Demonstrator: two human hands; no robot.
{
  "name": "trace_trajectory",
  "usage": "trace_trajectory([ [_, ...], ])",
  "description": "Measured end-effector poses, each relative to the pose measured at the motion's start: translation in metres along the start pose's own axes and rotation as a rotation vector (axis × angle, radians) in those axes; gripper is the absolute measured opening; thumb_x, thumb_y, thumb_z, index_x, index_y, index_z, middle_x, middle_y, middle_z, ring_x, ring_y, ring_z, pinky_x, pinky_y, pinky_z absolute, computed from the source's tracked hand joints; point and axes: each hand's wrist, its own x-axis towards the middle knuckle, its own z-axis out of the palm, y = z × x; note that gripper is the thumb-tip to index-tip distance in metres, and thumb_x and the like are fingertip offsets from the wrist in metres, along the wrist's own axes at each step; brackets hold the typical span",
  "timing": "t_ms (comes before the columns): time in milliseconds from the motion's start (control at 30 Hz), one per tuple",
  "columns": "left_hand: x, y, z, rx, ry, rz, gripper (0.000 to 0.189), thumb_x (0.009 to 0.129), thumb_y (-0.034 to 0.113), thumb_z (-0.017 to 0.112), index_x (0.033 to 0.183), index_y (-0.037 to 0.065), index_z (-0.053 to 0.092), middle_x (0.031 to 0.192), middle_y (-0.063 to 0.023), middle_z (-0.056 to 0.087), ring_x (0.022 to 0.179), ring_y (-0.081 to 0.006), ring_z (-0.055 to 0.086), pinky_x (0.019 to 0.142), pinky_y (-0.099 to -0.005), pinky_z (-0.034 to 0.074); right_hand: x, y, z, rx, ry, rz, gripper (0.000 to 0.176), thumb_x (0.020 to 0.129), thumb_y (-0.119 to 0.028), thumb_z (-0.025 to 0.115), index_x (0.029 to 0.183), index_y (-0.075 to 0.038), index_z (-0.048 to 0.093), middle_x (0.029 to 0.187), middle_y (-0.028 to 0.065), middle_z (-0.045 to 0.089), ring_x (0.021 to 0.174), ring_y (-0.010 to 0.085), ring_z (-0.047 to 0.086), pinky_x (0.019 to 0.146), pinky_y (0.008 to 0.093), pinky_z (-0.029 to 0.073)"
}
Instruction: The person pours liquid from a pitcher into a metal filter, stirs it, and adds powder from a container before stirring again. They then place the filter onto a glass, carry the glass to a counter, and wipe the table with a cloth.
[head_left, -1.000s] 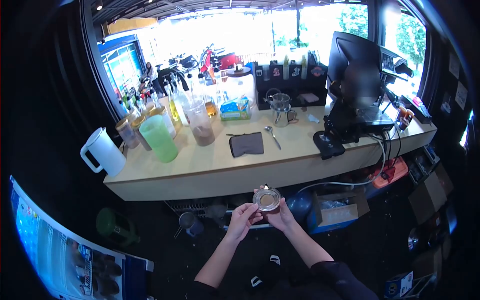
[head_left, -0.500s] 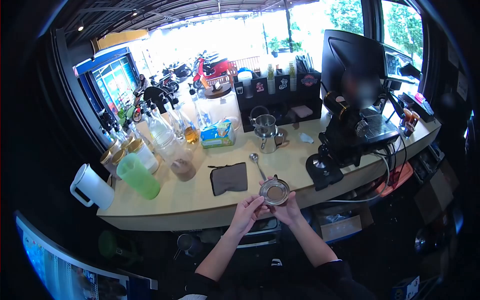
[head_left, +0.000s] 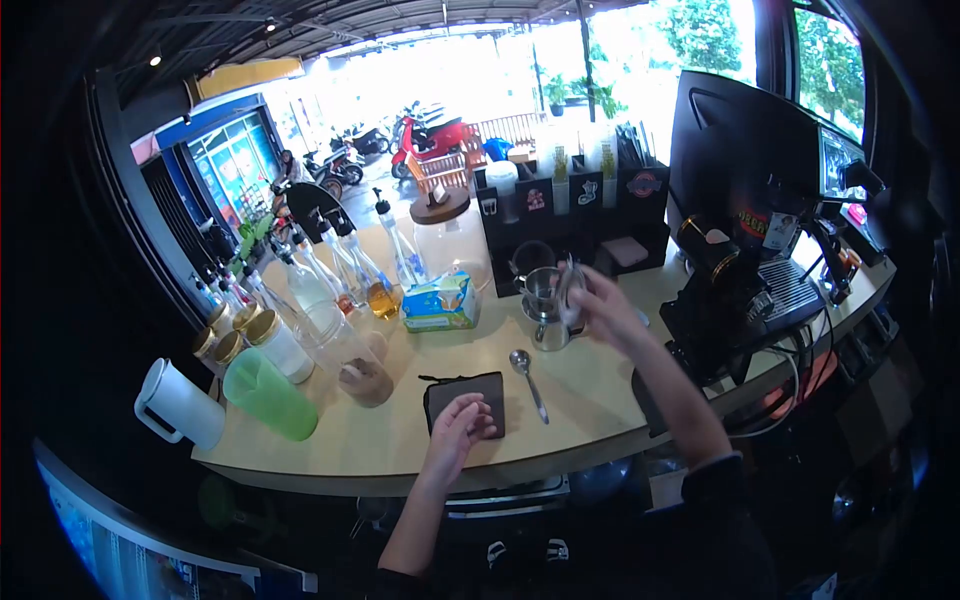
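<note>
**Drinks counter: right hand tips a metal cup at the steel pitcher, left hand idle on the cloth**

At the left end of the counter (head_left: 585, 400) stands a white jug (head_left: 178, 405), handle outward. A green jug (head_left: 268, 393) leans just beside it. Behind these are gold-lidded jars (head_left: 250, 335), and a clear pitcher (head_left: 350, 355) with a brown residue at its bottom. Pump-topped syrup bottles (head_left: 345, 265) run along the back edge. A tissue pack (head_left: 438, 303) lies near the middle.

The left hand (head_left: 460, 420) lies on the front edge of a dark folded cloth (head_left: 478, 390), close to the counter's front edge. Its fingers are loosely curled and grip nothing. The cloth is flat and not lifted. A spoon (head_left: 528, 378) lies just right of the cloth, bowl away from the person, with no hand on it.

Further back, a steel pitcher (head_left: 541, 300) stands upright. The right hand (head_left: 602, 308) pinches a small round metal cup (head_left: 569, 288) by its rim. The cup is tilted on edge, level with the pitcher's mouth and just to its right. It is blurred, so I cannot tell whether it touches the pitcher.

A black coffee grinder (head_left: 735, 270) stands at the right end.

Assessment: the cup has reached the pitcher and is tipped. Whether its contents have gone in cannot be told. Spoon and cloth appear unused.
</note>
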Motion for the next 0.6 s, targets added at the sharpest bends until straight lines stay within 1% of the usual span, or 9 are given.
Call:
trace_trajectory([
  [33, 0.003, 0.002, -0.006, -0.014, 0.000, 0.003, 0.025, 0.098, 0.019, 0.053, 0.119, 0.005, 0.052, 0.103, -0.0046, 0.059, 0.093, -0.0139, 0.060, 0.085, -0.0328, 0.053, 0.011, -0.006, -0.002, -0.267, 0.033, 0.010, 0.062, 0.086, -0.026, 0.071, 0.136, -0.001, 0.043, 0.121, 0.0092, 0.059, 0.105, 0.0178, 0.060, 0.090, 0.0298, 0.049],
  [67, 0.005, 0.004, -0.010, -0.024, -0.004, -0.005, 0.025, 0.098, 0.019, 0.053, 0.119, 0.005, 0.052, 0.103, -0.0046, 0.059, 0.093, -0.0139, 0.060, 0.085, -0.0328, 0.053, 0.021, -0.013, -0.002, -0.275, 0.040, 0.018, 0.062, 0.086, -0.026, 0.071, 0.136, -0.001, 0.043, 0.121, 0.0092, 0.059, 0.105, 0.0178, 0.060, 0.090, 0.0298, 0.049],
  [133, 0.008, 0.007, -0.016, -0.072, -0.011, 0.009, 0.023, 0.098, 0.016, 0.053, 0.118, 0.005, 0.054, 0.102, -0.0043, 0.060, 0.093, -0.0122, 0.061, 0.084, -0.0297, 0.054, 0.040, -0.024, 0.002, -0.615, -0.023, 0.048, 0.075, 0.074, -0.033, 0.082, 0.133, 0.000, 0.048, 0.115, 0.0096, 0.060, 0.101, 0.0184, 0.059, 0.088, 0.0300, 0.048],
  [167, 0.008, 0.012, -0.018, -0.072, -0.042, 0.010, 0.023, 0.098, 0.016, 0.053, 0.119, 0.005, 0.054, 0.104, -0.0045, 0.060, 0.094, -0.0121, 0.060, 0.086, -0.0300, 0.053, 0.049, -0.025, 0.001, -0.621, -0.021, 0.049, 0.075, 0.074, -0.033, 0.082, 0.133, 0.000, 0.048, 0.115, 0.0096, 0.060, 0.101, 0.0184, 0.059, 0.088, 0.0300, 0.048],
  [233, 0.010, 0.019, -0.023, -0.069, -0.059, 0.024, 0.023, 0.098, 0.016, 0.053, 0.119, 0.005, 0.054, 0.104, -0.0046, 0.059, 0.095, -0.0122, 0.060, 0.086, -0.0300, 0.052, 0.066, -0.024, -0.004, -1.103, -0.071, -0.026, 0.086, 0.061, -0.038, 0.088, 0.131, -0.001, 0.052, 0.110, 0.0131, 0.060, 0.102, 0.0231, 0.059, 0.090, 0.0338, 0.048],
  [333, 0.008, 0.026, -0.030, -0.053, -0.072, 0.040, 0.023, 0.098, 0.016, 0.053, 0.119, 0.005, 0.054, 0.105, -0.0046, 0.059, 0.095, -0.0123, 0.059, 0.086, -0.0298, 0.051, 0.079, -0.024, 0.001, -1.332, -0.195, -0.033, 0.091, 0.053, -0.038, 0.089, 0.129, -0.002, 0.055, 0.108, 0.0166, 0.059, 0.102, 0.0288, 0.058, 0.092, 0.0387, 0.047],
  [367, 0.008, 0.028, -0.032, -0.042, -0.073, 0.052, 0.023, 0.098, 0.016, 0.052, 0.118, 0.005, 0.054, 0.105, -0.0045, 0.058, 0.095, -0.0124, 0.059, 0.086, -0.0296, 0.051, 0.082, -0.026, 0.005, -1.372, -0.239, 0.084, 0.090, 0.051, -0.038, 0.087, 0.129, -0.004, 0.056, 0.112, 0.0154, 0.058, 0.106, 0.0303, 0.057, 0.094, 0.0395, 0.046],
  [467, 0.008, 0.029, -0.041, -0.060, -0.073, 0.056, 0.023, 0.098, 0.017, 0.052, 0.118, 0.005, 0.054, 0.104, -0.0042, 0.058, 0.094, -0.0124, 0.058, 0.086, -0.0292, 0.051, 0.086, -0.022, 0.009, -1.509, -0.274, 0.223, 0.087, 0.053, -0.041, 0.085, 0.127, -0.005, 0.057, 0.116, 0.0121, 0.057, 0.112, 0.0285, 0.054, 0.095, 0.0395, 0.043],
  [600, 0.006, 0.032, -0.046, -0.064, -0.080, 0.054, 0.024, 0.098, 0.018, 0.053, 0.118, 0.005, 0.054, 0.104, -0.0042, 0.058, 0.094, -0.0125, 0.058, 0.086, -0.0293, 0.051, 0.083, -0.019, 0.014, -1.573, -0.249, 0.251, 0.089, 0.052, -0.036, 0.087, 0.128, -0.001, 0.055, 0.113, 0.0128, 0.058, 0.109, 0.0271, 0.056, 0.095, 0.0346, 0.044],
])
